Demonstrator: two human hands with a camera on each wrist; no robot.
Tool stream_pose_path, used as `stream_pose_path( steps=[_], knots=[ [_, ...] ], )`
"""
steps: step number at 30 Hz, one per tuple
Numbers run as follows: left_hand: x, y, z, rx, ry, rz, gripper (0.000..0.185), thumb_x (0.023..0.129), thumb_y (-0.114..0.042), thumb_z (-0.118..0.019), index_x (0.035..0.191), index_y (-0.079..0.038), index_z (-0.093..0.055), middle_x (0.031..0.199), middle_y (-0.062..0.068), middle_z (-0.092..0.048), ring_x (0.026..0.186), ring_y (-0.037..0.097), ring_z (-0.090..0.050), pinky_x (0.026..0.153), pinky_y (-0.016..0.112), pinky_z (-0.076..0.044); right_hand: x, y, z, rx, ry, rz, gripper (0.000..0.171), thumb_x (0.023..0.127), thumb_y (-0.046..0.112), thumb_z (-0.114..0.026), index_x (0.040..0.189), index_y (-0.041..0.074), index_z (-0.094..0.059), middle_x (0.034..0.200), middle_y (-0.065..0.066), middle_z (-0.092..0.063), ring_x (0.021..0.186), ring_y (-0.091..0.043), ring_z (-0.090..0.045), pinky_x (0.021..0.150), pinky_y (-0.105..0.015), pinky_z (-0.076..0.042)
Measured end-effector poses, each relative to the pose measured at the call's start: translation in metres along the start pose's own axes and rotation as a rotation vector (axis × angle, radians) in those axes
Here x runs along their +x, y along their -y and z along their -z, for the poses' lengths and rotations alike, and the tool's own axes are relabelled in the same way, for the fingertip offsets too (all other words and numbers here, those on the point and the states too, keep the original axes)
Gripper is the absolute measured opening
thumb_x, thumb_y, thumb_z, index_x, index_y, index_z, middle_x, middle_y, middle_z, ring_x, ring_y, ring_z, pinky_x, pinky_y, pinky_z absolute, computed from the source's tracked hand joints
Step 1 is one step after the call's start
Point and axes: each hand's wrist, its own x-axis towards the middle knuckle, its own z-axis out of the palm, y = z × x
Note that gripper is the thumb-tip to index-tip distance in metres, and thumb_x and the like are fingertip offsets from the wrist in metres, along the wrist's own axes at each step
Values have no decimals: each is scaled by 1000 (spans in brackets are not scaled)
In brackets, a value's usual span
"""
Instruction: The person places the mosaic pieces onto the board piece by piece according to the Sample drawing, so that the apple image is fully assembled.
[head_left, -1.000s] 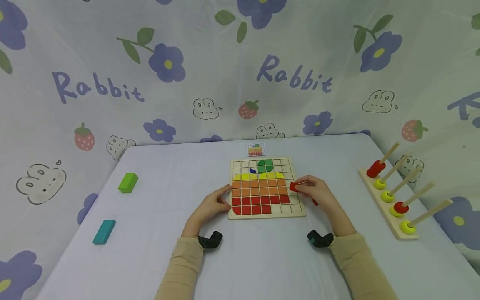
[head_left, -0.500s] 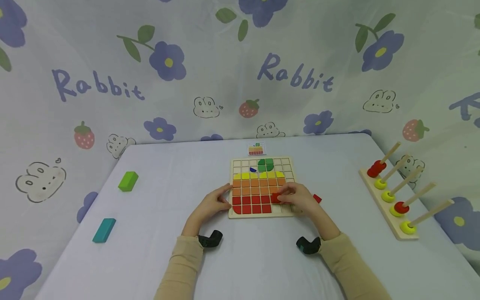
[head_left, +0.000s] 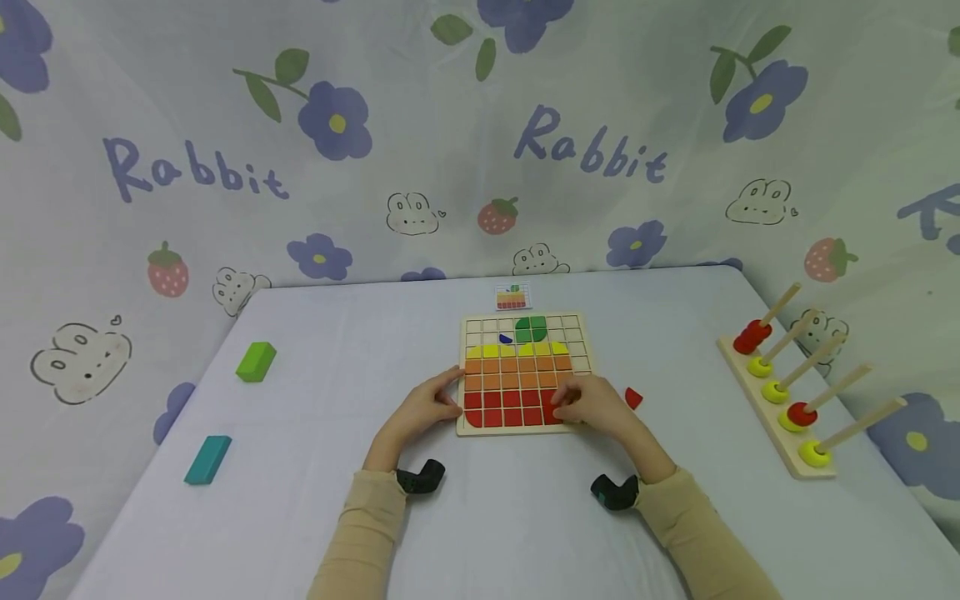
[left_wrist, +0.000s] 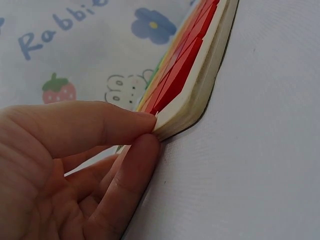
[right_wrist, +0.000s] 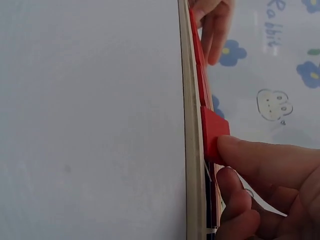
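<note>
A wooden grid board (head_left: 517, 431) lies on the white table, bearing rows of red, orange and yellow tiles, green pieces (head_left: 531, 329) and a small blue piece (head_left: 506, 339). At its left edge my left hand (head_left: 420, 412) holds the board, thumb and finger meeting at the near corner in the left wrist view. Over the front row, my right hand (head_left: 596, 406) pinches a red square tile (right_wrist: 214, 134) between thumb and finger. This tile sits tilted on the board, its edge raised above its neighbours. A loose red piece with a rounded side (head_left: 633, 397) lies right of the board.
Behind the board is a small picture card (head_left: 513, 297). A peg stand (head_left: 776, 408) with red and yellow beads is at the right. A green block (head_left: 257, 362) and a teal block (head_left: 207, 460) lie at the left. A patterned curtain hangs behind.
My right hand has carried the red tile from right of the board leftward and down to the front row. My left hand has stayed at the board's edge.
</note>
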Motion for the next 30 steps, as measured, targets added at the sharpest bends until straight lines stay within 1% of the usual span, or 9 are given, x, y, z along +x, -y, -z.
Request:
stream_pose_path(
  steps=[4, 8, 12, 15, 19, 23, 24, 26, 30],
  knots=[
    [0, 0, 0, 0, -2, 7, 66, 77, -5, -69, 138, -14, -45, 147, 5, -34, 73, 14, -49, 64, 27, -40, 0, -2, -2, -47, -4, 8, 5, 78, 11, -72, 80, 10, -68, 75, 0, -59, 69, -16, -50, 59, -26, -42],
    [1, 1, 0, -4, 1, 6, 66, 77, -4, -69, 138, -13, -45, 148, 5, -33, 72, 14, -49, 63, 26, -41, -1, -3, -4, -53, -14, 15, 4, 77, 10, -72, 78, 10, -68, 72, 0, -59, 67, -15, -50, 58, -26, -41],
    [1, 2, -1, -7, -2, 6, 65, 77, -4, -69, 138, -13, -46, 149, 4, -32, 72, 14, -49, 63, 27, -41, -1, -3, -1, -46, -15, 21, 6, 77, 11, -72, 81, 11, -68, 71, -1, -56, 67, -16, -49, 57, -26, -40],
    [1, 2, -1, -2, -4, 3, 65, 77, -4, -69, 138, -13, -46, 149, 5, -32, 72, 15, -49, 63, 27, -41, -2, -6, 12, -30, -40, 42, 11, 77, 13, -72, 87, 9, -68, 73, -2, -56, 69, -17, -49, 57, -28, -39],
    [0, 0, -1, 9, -9, 1, 65, 78, -3, -68, 138, -11, -45, 149, 7, -31, 73, 14, -48, 62, 26, -40, -5, -19, 42, -2, -110, 30, 20, 79, 15, -70, 97, 5, -67, 81, -5, -58, 71, -20, -51, 55, -30, -41],
    [-14, -25, 2, 18, 5, -3, 63, 79, 0, -65, 138, -3, -42, 148, 14, -30, 74, 16, -48, 63, 26, -39, -9, -40, 71, 41, -144, -31, 30, 81, 17, -69, 106, 1, -63, 92, -10, -60, 76, -22, -54, 59, -31, -45],
    [-14, -25, 2, 20, 5, 2, 63, 79, 0, -65, 138, -3, -42, 148, 14, -31, 74, 16, -48, 63, 26, -39, -10, -46, 76, 58, -140, -44, 32, 82, 17, -68, 109, 0, -62, 96, -12, -60, 78, -22, -54, 62, -31, -45],
    [-13, -24, 2, 18, 8, 1, 63, 79, -1, -65, 138, -6, -43, 147, 12, -34, 74, 16, -49, 64, 26, -40, -11, -56, 84, 93, -122, -74, 36, 83, 18, -67, 113, -1, -60, 102, -14, -59, 82, -22, -54, 67, -31, -45],
    [0, 0, -1, 13, -2, 9, 64, 78, -6, -68, 138, -14, -45, 145, 5, -38, 74, 15, -49, 64, 27, -41, -10, -73, 91, 141, -77, -125, 42, 84, 22, -67, 118, 0, -57, 107, -14, -59, 85, -22, -54, 70, -30, -45]
  ],
)
